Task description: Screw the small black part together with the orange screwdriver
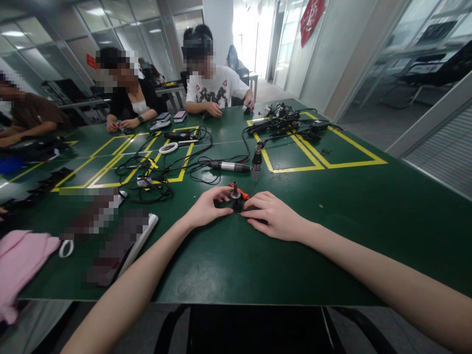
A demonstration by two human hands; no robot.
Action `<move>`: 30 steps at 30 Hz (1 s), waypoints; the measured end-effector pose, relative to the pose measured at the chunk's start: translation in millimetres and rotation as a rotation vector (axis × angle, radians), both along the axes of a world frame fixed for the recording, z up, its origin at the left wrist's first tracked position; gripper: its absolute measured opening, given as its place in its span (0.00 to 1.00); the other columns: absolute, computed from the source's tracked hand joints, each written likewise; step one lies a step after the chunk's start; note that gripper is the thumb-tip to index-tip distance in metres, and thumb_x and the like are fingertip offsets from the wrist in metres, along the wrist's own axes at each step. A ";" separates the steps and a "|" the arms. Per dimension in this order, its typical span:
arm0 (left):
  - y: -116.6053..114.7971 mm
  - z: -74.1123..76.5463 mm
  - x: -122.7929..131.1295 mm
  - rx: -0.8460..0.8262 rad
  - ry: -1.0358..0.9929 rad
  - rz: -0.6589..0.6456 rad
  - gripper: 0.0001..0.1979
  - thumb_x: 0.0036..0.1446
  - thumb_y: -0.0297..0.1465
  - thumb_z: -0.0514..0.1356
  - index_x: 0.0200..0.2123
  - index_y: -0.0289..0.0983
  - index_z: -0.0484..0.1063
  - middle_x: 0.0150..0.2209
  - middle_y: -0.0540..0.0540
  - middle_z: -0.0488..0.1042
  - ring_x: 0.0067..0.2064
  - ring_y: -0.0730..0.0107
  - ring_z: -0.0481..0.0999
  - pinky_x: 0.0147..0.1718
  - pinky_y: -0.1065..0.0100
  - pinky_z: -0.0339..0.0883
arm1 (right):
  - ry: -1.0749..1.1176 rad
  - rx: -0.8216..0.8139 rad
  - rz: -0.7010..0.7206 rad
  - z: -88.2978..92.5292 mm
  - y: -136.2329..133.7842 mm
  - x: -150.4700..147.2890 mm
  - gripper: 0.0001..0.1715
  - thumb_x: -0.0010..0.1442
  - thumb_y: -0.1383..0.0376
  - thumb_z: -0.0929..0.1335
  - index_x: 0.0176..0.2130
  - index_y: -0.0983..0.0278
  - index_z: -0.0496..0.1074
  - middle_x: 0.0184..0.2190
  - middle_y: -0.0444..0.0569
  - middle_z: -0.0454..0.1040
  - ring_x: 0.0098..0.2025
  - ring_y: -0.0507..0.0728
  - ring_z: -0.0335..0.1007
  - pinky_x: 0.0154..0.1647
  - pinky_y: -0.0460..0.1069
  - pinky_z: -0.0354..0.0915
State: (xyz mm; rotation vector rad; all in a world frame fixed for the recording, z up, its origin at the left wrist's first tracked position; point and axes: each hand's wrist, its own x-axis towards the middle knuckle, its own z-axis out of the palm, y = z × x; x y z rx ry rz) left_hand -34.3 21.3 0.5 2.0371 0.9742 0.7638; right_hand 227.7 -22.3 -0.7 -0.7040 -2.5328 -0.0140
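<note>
A small black round part with an upright metal post (235, 197) stands on the green table (332, 226) in front of me. My left hand (207, 206) curls round its left side, fingers closed against it. From the right, my right hand (275, 216) rests on the table with its fingertips pressed to the part's base. An orange-handled tool (240, 190) lies just behind the part, touching it or nearly so.
Behind the part lie a silver and black pen-shaped tool (230, 166), a small grey cylinder (255, 169) and tangled black cables (155, 172). Yellow tape marks boxes. Pink cloth (18, 265) lies at left. Three people sit along the far and left edges.
</note>
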 end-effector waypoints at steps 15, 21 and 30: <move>-4.0 2.7 3.7 0.051 0.065 -0.008 0.33 0.52 0.32 0.74 0.61 0.38 0.74 0.52 0.41 0.81 0.49 0.60 0.80 0.53 0.57 0.73 | -0.076 -0.066 -0.048 -0.8 -4.9 -2.5 0.19 0.70 0.65 0.66 0.56 0.69 0.79 0.54 0.61 0.80 0.56 0.67 0.75 0.61 0.66 0.70; -3.9 1.9 2.8 0.066 0.057 -0.006 0.32 0.53 0.32 0.74 0.61 0.39 0.74 0.53 0.41 0.81 0.49 0.60 0.81 0.52 0.57 0.74 | -0.125 -0.131 -0.061 0.5 -4.1 -4.6 0.23 0.72 0.62 0.66 0.60 0.71 0.76 0.57 0.64 0.78 0.61 0.69 0.72 0.64 0.68 0.68; -0.8 5.5 -2.8 0.020 0.022 -0.003 0.34 0.52 0.30 0.73 0.63 0.39 0.73 0.50 0.42 0.81 0.48 0.62 0.79 0.50 0.59 0.73 | -0.024 -0.173 -0.028 3.9 -4.7 -1.3 0.22 0.73 0.59 0.66 0.58 0.68 0.79 0.54 0.62 0.80 0.57 0.67 0.75 0.62 0.68 0.69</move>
